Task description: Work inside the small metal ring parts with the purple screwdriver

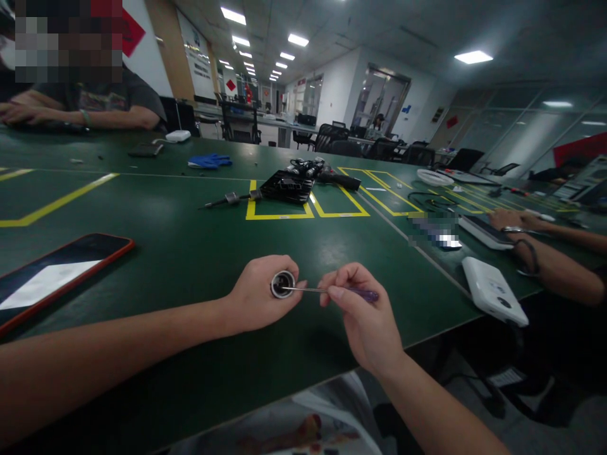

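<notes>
Close to the table's near edge, my left hand [258, 294] is closed around a small cylindrical part [283, 278], whose round metal-rimmed opening faces me and is dark inside. Its outer wall is mostly hidden by my fingers. My right hand [367, 325] grips a thin screwdriver [369, 294] with a purple handle. The screwdriver lies nearly level, and its slim shaft reaches left into the mouth of the part. What the tip touches inside cannot be made out.
On the green table [180, 253] lie a red-cased phone [71, 272], black parts [289, 186] by yellow tape, a blue glove [209, 161] and a white device [494, 291]. One person [114, 104] sits across; another person's arm [559, 259] rests at right.
</notes>
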### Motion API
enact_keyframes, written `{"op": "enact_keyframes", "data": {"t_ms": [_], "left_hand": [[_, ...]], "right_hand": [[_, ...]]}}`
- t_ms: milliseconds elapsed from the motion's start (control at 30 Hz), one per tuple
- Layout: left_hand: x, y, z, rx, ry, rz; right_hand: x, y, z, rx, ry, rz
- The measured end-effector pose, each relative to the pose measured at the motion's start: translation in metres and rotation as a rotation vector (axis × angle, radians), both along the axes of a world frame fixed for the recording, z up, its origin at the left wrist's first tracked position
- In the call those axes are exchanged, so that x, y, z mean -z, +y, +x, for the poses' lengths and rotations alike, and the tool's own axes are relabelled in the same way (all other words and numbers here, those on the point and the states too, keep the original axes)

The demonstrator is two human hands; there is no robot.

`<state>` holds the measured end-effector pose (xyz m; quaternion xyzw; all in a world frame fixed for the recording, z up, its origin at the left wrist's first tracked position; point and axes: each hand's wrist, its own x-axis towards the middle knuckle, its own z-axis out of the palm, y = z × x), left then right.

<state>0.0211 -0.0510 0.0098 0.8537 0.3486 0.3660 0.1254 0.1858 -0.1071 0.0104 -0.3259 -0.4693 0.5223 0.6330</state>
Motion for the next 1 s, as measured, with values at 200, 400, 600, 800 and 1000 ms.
{"op": "enact_keyframes", "data": {"t_ms": [200,400,600,800,1000], "left_hand": [[-0.001,-0.001,0.000,0.001,-0.025,-0.019],[-0.004,-0.003,0.000,0.014,-0.029,-0.061],[-0.004,-0.002,0.000,0.041,-0.038,-0.114],[-0.002,-0.002,0.001,0.096,-0.229,-0.255],[-0.002,0.000,0.000,0.081,-0.318,-0.329]], "right_hand": [[0.000,0.001,0.002,-0.006,-0.007,0.039],[-0.012,0.004,0.003,-0.054,-0.193,0.110],[-0.045,0.009,-0.003,0.019,-0.597,0.363],[-0.068,0.035,-0.021,-0.015,-0.830,0.609],[-0.071,0.061,-0.027,-0.080,-0.844,0.734]]}}
